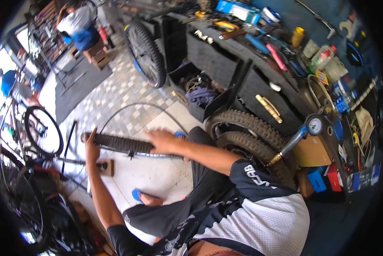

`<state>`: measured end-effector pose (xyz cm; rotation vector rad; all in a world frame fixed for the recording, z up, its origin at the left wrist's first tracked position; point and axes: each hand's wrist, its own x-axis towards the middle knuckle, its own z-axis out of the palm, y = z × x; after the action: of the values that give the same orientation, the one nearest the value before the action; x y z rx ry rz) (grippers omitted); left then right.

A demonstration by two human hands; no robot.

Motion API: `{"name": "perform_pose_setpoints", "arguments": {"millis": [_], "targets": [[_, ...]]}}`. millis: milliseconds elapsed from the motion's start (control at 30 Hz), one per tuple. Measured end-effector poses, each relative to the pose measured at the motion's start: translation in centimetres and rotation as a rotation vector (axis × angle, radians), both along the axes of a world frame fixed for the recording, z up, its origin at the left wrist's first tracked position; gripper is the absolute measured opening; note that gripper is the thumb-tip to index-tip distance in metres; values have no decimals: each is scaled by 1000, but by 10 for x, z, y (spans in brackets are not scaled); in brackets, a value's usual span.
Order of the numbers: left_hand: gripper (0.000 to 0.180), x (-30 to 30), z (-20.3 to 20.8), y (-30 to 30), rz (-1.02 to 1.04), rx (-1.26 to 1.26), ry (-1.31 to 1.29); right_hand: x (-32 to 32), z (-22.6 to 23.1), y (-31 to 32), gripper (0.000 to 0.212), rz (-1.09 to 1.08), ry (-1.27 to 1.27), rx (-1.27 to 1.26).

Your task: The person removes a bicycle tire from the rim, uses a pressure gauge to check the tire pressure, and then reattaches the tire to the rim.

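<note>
A bicycle wheel with a black knobby tire (pixel 124 142) stands in front of me, above the pale floor tiles. My left hand (pixel 91 147) is closed round the tire at its left end, thumb upward. Over the right part of the tread lies my right hand (pixel 163 141), closed on the tire and slightly blurred; its palm side is hidden. Below the tread runs a thin rim edge with a small dark valve or fitting (pixel 131 153). A thin dark hoop (pixel 136 104) arcs beyond the tire; I cannot tell whether it belongs to the same wheel.
Knobby tires (pixel 247 138) lean by my right knee. A pump with a gauge (pixel 314 125) stands at the right. Tools crowd the workbench (pixel 259 47); an open drawer (pixel 202 96) juts out. Another wheel (pixel 144 55) leans there. Bicycles (pixel 42 130) fill the left; two people work farther off.
</note>
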<state>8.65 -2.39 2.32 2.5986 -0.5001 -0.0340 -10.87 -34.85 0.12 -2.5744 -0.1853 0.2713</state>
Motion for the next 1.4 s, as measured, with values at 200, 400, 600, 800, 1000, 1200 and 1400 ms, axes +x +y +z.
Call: {"name": "perform_pose_setpoints", "arguments": {"millis": [200, 400, 600, 800, 1000, 1200, 1400], "targets": [[110, 5, 5, -4, 668, -484, 287, -28, -9, 37, 64, 354, 77, 122], [106, 3, -17, 35, 423, 185, 6, 32, -58, 59, 51, 338, 77, 394], [90, -69, 6, 5, 524, -72, 96, 85, -87, 89, 36, 89, 76, 826], [83, -126, -2, 32, 565, 41, 23, 92, -103, 165, 38, 15, 296, 1204], [81, -137, -4, 24, 563, -10, -1, 103, -128, 194, 51, -30, 1019, 1684], [68, -144, -1, 18, 536, -20, -36, 101, -140, 214, 36, -86, 1035, 1805], [68, -147, -5, 21, 531, -43, -41, 97, -141, 215, 31, -129, 1081, 1772]]}}
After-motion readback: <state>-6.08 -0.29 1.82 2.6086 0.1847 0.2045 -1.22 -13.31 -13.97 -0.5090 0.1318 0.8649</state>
